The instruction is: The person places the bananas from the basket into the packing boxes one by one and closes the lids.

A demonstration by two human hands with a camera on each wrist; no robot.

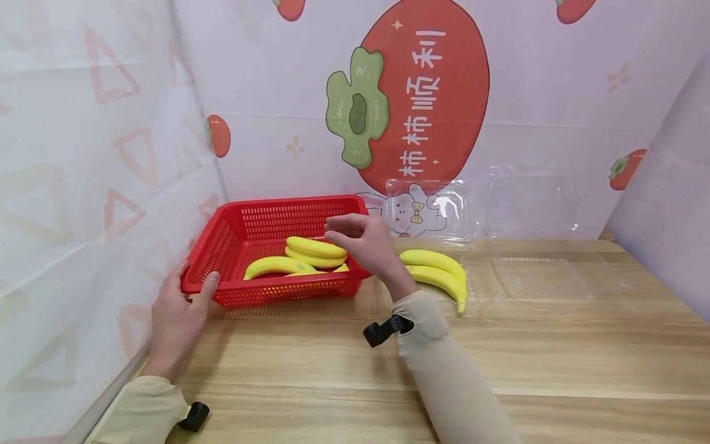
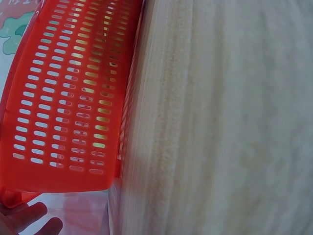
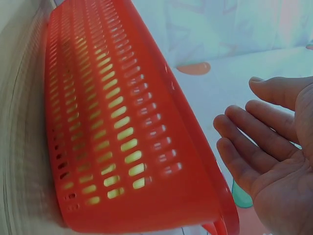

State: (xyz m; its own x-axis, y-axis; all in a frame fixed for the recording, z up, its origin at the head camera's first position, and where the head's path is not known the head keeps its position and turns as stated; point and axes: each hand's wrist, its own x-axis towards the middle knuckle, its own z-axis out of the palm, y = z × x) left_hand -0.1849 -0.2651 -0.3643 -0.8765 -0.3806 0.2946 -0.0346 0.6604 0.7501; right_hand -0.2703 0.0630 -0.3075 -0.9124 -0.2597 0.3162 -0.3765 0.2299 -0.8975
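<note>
A red plastic basket (image 1: 288,285) with slotted walls stands on the table at the left, with several yellow bananas (image 1: 277,266) inside. My left hand (image 1: 180,317) grips its front left corner, thumb on the front rim and fingers at the left side. Over the basket's right end, my right hand (image 1: 366,242) is raised with thumb and fingers apart, holding nothing. Its bare palm and loosely extended fingers (image 3: 244,147) show beside the basket rim in the right wrist view. Right of the basket lie two more bananas (image 1: 438,271), in a clear plastic container (image 1: 468,213).
Another clear plastic container (image 1: 532,206) stands open farther right on the wooden table (image 1: 554,357). A printed cloth (image 1: 266,74) with a large persimmon drawing rises behind, and a patterned cloth wall (image 1: 66,203) runs close along the left side.
</note>
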